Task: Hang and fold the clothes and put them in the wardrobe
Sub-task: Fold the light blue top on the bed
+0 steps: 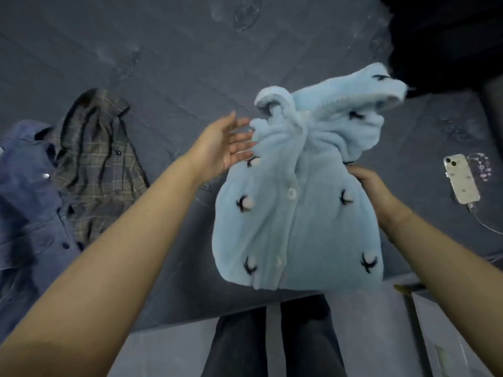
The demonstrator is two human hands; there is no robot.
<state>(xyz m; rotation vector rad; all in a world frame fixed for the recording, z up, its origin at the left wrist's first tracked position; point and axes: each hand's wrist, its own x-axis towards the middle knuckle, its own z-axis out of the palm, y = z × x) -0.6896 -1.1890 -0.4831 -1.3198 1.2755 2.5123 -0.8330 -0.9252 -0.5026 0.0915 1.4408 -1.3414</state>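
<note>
Fleece jacket (299, 213): light blue, dark bird motifs, white buttons, buttoned, bunched at collar, front up on bed
Plaid shirt (95, 161): grey, crumpled, far left
Blue shirt (27, 191): buttoned, beside plaid shirt

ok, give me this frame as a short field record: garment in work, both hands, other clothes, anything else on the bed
garment: light blue fleece jacket, buttoned, lying at the bed's near edge
left hand: open, fingers at the jacket's left shoulder
right hand: at the jacket's right edge, fingers hidden
other clothes: plaid shirt and blue shirt, lying unfolded at left
surface: dark bedsheet
also: phone on a cable, at right
</note>
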